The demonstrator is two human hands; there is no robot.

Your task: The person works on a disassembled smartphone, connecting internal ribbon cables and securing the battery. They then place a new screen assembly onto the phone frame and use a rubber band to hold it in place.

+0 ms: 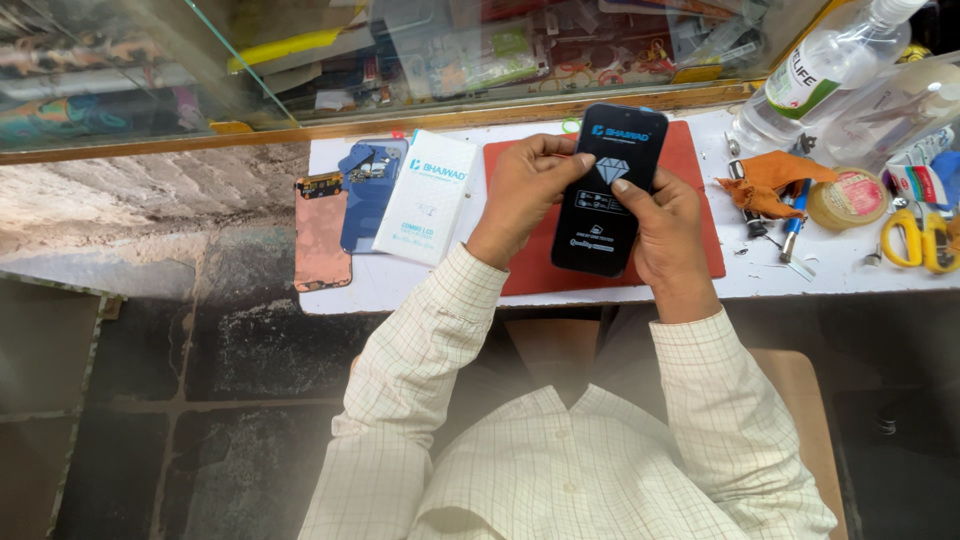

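You hold a black phone screen [610, 190] upright between both hands, above the red mat [690, 165] on the white table [420, 285]; your left hand [525, 195] wraps its left edge, fingers curled behind and thumb pressed across the front near the top; your right hand [665, 225] clasps the right edge, with the forefinger laid on the face of the screen just below the diamond mark; both hands are closed on it, neither one loose.

To the left of your hands a white box [425, 195] lies flat on the table, touching a blue phone back [368, 190] with its insides showing; beside that sits a copper-coloured panel [322, 235], hanging partly over the table's edge.

To the right, an orange cloth [775, 180] lies near a roll of tape [848, 198]; yellow scissors [915, 240] rest at the far right; a clear bottle [815, 75] lies tilted behind them.
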